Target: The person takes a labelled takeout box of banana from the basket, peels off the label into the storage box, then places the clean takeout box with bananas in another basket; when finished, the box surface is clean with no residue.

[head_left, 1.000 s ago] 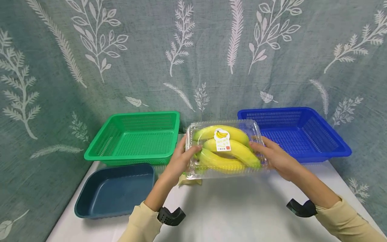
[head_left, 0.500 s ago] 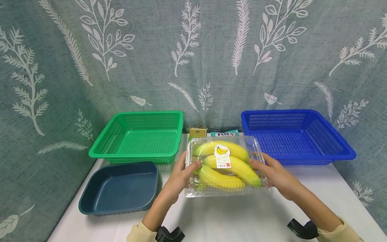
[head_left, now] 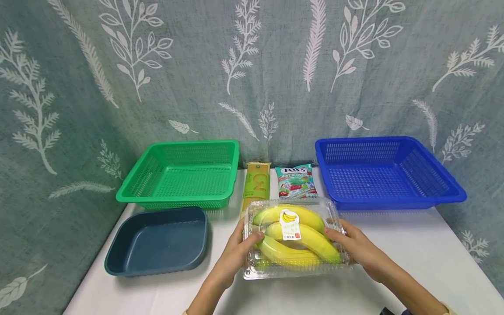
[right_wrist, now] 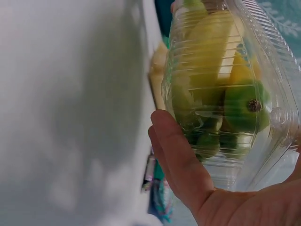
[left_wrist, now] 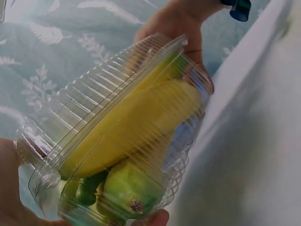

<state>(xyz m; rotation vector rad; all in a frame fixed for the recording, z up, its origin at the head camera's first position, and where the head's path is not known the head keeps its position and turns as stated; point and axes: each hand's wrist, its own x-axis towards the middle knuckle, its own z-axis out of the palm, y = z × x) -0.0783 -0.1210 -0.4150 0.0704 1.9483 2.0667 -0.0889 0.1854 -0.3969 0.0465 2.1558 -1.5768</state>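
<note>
A clear plastic clamshell box of bananas [head_left: 295, 238] with a white banana sticker hangs above the table's middle, tilted so its lid faces the head camera. My left hand [head_left: 236, 253] grips its left end, thumb over the lid's edge. On the opposite end my right hand [head_left: 358, 247] holds it the same way. Seen from the left wrist, yellow fruit [left_wrist: 136, 122] and green banana ends show through the ribbed wall. The right wrist view has the fingers [right_wrist: 176, 155] of my right hand spread under the box.
Behind the box lie a yellow-green noodle packet [head_left: 257, 183] and a FOX'S candy bag [head_left: 296, 181]. A green basket [head_left: 177, 203] stands back left, a blue basket [head_left: 393, 203] back right. The dark teal tray [head_left: 155, 271] sits front left on the white table [head_left: 425, 253]. A patterned curtain [head_left: 189, 78] hangs behind.
Both hands have brought the banana box lower in the head view, toward the person. The noodle packet and candy bag behind it have come into sight.
</note>
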